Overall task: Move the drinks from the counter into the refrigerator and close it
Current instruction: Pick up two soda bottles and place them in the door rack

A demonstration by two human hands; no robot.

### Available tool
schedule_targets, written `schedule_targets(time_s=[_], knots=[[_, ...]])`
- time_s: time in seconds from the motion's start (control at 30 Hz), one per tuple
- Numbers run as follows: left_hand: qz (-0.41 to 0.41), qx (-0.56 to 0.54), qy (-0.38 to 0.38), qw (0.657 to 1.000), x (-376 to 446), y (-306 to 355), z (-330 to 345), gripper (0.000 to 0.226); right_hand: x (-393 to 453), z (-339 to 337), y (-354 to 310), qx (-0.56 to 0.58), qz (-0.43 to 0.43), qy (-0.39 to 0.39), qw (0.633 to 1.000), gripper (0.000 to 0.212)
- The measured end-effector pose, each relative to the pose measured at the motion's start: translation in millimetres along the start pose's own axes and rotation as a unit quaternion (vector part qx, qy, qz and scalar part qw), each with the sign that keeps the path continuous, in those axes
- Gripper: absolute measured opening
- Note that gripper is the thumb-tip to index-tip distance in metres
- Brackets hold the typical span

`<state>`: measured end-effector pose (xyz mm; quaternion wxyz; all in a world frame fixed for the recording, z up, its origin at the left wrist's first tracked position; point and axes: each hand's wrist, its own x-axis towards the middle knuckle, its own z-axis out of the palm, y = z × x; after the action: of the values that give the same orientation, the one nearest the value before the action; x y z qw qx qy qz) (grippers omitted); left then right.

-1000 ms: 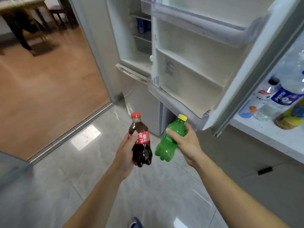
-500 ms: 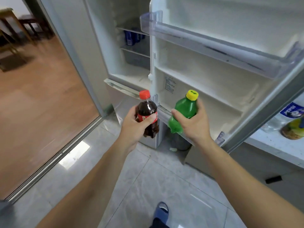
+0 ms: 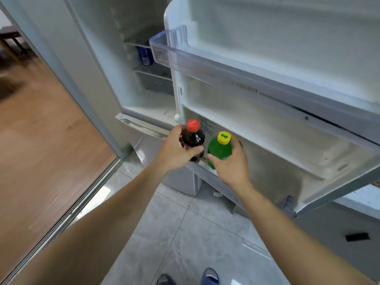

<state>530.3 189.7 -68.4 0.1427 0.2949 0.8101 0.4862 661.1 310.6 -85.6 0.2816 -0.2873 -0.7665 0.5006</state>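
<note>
The dark cola bottle (image 3: 193, 140) with its red cap and the green bottle (image 3: 219, 151) with its yellow cap stand upright side by side, almost touching, held in the air just at the front edge of the lowest shelf of the open refrigerator door (image 3: 267, 140). The left hand (image 3: 176, 151) has its grip closed round the cola's body, thumb across the front; the right hand (image 3: 232, 163) has its grip wrapped round the green bottle below the shoulder. Neither bottle appears to rest on anything yet. To do this step well, I judge that both bottles should be lifted over the low front lip of the door shelf near its hinge-side corner and lowered until the bases sit flat before either grip loosens; setting one first would leave room for the other. Above them a clear door bin (image 3: 205, 64) juts out, so the caps should stay below it. Blue cans (image 3: 145, 55) sit deep on an inner shelf.
</note>
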Motion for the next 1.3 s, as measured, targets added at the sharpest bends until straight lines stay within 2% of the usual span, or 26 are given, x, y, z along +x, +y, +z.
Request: schedule_targets(time_s=[0.1,0.2,0.47,0.6,0.73,0.87,1.13,1.3], knots=[[0.016,0.046,-0.016,0.999,22,0,-1,0.059,8,12,6,-0.017,0.038,-0.017,0.999,0.063],[0.030,0.080,-0.036,0.996,39,-3,-2,0.066,13,21,11,-0.015,0.077,-0.023,0.997,0.061],[0.082,0.168,-0.128,0.974,53,-35,8,0.062,18,31,14,-0.069,0.124,0.043,0.989,0.047],[0.112,0.146,-0.159,0.970,51,-51,3,0.062,19,34,10,-0.089,0.135,0.058,0.985,0.036],[0.143,0.096,-0.169,0.970,50,-57,-7,0.072,16,37,10,-0.109,0.142,0.075,0.981,0.028],[0.151,0.084,-0.167,0.971,51,-56,-12,0.064,10,42,6,-0.139,0.149,0.087,0.975,0.035],[0.149,0.073,-0.159,0.973,47,-58,-10,0.057,0,55,0,-0.144,0.149,0.111,0.972,0.035],[0.136,0.064,-0.153,0.977,39,-58,-7,0.058,-7,50,-2,-0.126,0.146,0.088,0.977,0.043]])
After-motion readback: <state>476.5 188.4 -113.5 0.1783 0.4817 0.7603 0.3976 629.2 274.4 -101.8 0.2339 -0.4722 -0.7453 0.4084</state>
